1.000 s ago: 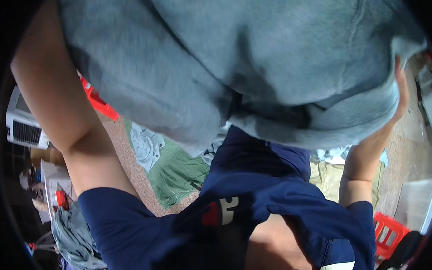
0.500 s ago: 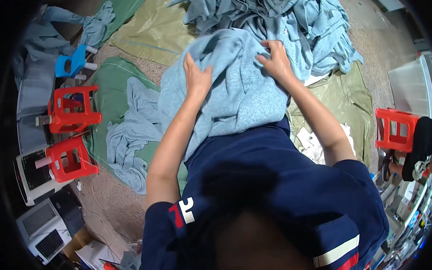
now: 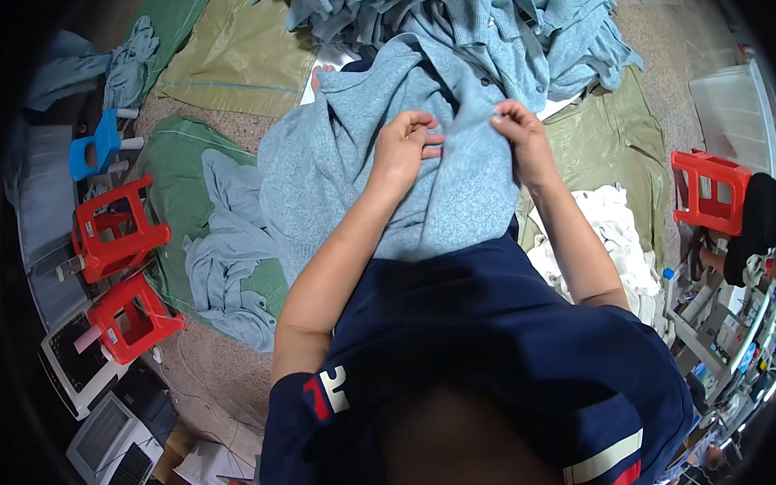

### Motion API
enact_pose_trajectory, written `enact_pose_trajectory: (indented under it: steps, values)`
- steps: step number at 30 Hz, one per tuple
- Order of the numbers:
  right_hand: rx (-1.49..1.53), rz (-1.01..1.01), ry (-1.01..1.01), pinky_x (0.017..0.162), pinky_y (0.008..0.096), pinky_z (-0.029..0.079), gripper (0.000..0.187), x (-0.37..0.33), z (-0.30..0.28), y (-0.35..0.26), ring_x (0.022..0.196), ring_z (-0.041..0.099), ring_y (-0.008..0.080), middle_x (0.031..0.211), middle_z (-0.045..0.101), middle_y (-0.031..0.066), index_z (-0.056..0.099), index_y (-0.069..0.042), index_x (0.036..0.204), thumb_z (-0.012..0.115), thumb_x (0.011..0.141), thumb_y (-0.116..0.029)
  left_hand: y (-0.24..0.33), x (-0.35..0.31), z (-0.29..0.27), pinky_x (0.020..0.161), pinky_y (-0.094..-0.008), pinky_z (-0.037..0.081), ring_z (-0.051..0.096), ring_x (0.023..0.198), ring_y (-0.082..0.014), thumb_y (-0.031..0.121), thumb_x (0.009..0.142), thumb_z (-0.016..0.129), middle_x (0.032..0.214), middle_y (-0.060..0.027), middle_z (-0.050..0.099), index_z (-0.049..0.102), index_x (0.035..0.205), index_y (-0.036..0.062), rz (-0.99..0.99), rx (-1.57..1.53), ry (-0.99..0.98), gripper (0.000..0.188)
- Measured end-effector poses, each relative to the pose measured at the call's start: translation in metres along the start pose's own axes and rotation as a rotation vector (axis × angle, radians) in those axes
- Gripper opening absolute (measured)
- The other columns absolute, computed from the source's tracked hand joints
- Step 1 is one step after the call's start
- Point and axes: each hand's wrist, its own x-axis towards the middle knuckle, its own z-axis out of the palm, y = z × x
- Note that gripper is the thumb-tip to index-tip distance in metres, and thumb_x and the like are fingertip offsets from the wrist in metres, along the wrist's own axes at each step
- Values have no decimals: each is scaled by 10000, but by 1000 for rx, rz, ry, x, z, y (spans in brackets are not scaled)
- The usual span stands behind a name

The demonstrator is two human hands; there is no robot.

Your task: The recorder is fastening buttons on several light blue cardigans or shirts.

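Note:
A light blue-grey knitted cardigan (image 3: 317,176) lies spread over my lap, bunched in folds, with dark buttons along one edge. My right hand (image 3: 525,139) pinches its buttoned edge between thumb and fingertips. Against a raised fold rests my left hand (image 3: 402,152), fingers bent and apart, closed on nothing that I can see. Just beyond, a big heap of similar blue-grey knitwear (image 3: 552,31) fills the far side. Another blue-grey garment (image 3: 226,248) lies crumpled on the green sheet at my left.
Red stools (image 3: 118,226) and a blue stool (image 3: 103,145) stand at the left, above a scale-like device (image 3: 76,356). White cloth (image 3: 610,235) lies on the olive sheet (image 3: 598,141) at the right. Another red stool (image 3: 711,188) and a white bin (image 3: 733,102) are farther right.
My left hand has moved right and nearer to me, and the right hand has come nearer too, taking hold of the cardigan's edge. The cardigan's front has been turned and spread.

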Motion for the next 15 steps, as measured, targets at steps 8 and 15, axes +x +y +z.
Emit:
enact_pose_trajectory:
  steps: [8, 15]
  values:
    - [1036, 123, -342, 968, 440, 499, 301, 26, -6, -21, 1056, 641, 292, 1162, 649, 171, 564, -1, 1217, 457, 988, -165, 39, -30, 32, 892, -266, 478, 620, 975, -130, 242, 988, 520, 1079, -55, 652, 612, 1125, -29, -354, -664, -429, 317]
    - [845, 24, -416, 646, 292, 467, 111, 61, 4, -17, 816, 605, 152, 961, 657, 65, 597, -39, 1002, 518, 935, -79, 48, -40, 11, 767, -252, 484, 586, 834, -113, 10, 744, 729, 936, -61, 620, 557, 1017, 1, 188, -75, 140, 322]
